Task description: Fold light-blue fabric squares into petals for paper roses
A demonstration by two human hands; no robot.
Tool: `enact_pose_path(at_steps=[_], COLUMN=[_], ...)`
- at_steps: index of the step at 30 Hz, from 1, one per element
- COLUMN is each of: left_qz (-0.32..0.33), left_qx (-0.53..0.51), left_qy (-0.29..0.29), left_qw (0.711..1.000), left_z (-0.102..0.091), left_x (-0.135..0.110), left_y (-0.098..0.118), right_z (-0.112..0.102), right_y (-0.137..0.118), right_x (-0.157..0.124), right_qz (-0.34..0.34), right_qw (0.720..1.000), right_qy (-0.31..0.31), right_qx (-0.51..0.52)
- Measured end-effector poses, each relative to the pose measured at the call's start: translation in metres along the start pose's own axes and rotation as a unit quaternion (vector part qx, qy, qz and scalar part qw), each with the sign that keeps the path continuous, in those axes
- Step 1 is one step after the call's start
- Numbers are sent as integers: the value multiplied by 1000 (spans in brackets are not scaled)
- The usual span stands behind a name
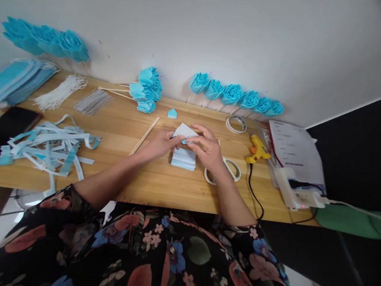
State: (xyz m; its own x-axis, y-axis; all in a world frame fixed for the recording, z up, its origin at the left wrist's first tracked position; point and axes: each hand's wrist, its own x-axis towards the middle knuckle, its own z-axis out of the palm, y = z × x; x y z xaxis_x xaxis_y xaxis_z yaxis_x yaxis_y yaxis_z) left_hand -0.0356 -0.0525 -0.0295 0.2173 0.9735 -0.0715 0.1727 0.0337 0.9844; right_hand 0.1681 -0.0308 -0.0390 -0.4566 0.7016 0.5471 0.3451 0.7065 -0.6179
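A small square of face mask fabric (185, 131), white on top with blue showing at its lower edge, is pinched between both hands above the desk. My left hand (164, 141) grips its left side with thumb and fingers. On the right, my right hand (206, 146) has its fingers closed on the other side. Below them lies a stack of cut fabric squares (183, 159). A folded blue petal piece (172, 113) rests just beyond the hands. Scissors (233, 169) lie partly hidden under my right wrist.
Blue fabric flowers on sticks (232, 94) lean along the wall, with more flowers (146, 90) lying down. Cut strips (57, 142), a phone (6, 133) and masks (19, 81) sit left. A tape roll (236, 124), yellow glue gun (258, 150) and power strip (288, 187) stand right.
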Motion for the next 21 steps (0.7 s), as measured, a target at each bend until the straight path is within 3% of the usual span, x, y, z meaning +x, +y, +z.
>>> enact_pose_path(at_steps=[13, 21], left_qz=[-16, -31], left_qx=[-14, -56], left_qy=[-2, -14], left_qw=[1000, 998], left_z=[2, 2], left_x=[-1, 2], left_y=[0, -1], right_z=[9, 10], right_y=[-1, 3], right_x=[-3, -5], right_qz=[188, 193], right_qw=[977, 970], right_qy=[54, 65], right_qx=[90, 130])
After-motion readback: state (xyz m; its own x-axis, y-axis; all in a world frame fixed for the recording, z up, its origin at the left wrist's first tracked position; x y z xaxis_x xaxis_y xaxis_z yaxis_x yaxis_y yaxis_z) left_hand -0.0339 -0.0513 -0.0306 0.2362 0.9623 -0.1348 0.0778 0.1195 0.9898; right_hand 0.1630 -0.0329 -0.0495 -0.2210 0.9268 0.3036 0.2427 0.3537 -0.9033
